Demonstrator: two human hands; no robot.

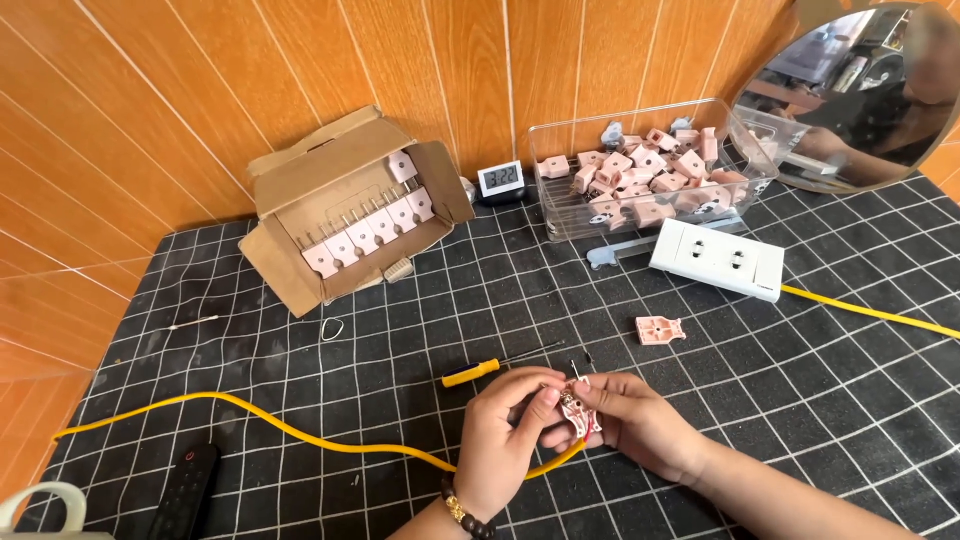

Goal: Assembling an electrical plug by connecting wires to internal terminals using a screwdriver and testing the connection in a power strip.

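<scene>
Both hands meet low in the middle of the head view. My left hand (505, 430) and my right hand (630, 420) together pinch a small pink plug half (580, 413) with metal contacts showing. A yellow cable (250, 418) runs from the left across the mat and ends at that plug. Just above the hands lies a screwdriver (482, 369) with a yellow handle and thin dark shaft. A loose pink plug cover (659, 330) rests on the mat to the upper right of the hands.
A black grid mat (400, 300) covers the table. An open cardboard box (350, 210) holds rows of pink plugs. A clear plastic bin (650, 170) holds several pink plug parts. White power strip (718, 258), small digital clock (501, 180), round mirror (870, 90), black remote (185, 485).
</scene>
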